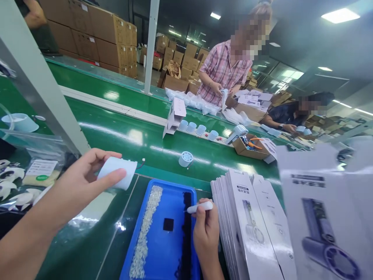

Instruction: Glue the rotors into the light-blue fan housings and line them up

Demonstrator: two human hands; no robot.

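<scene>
My left hand (83, 177) grips a white cup-shaped plastic part (116, 172) with a thin red-tipped wire at its far end, held above the green bench. My right hand (206, 229) pinches a white pen-like tool (199, 207) over a blue tray (163, 237). The tool's tip points at a dark strip of small black pieces in the tray. A row of small white bits and one black square also lie in the tray.
A stack of flat white product cartons (247, 221) stands right of the tray. A round white part (185, 158) lies on the green conveyor (122, 132). Across it two other people handle parts beside small cups (196, 127) and cardboard boxes (247, 147). White fan blades (8, 186) lie at left.
</scene>
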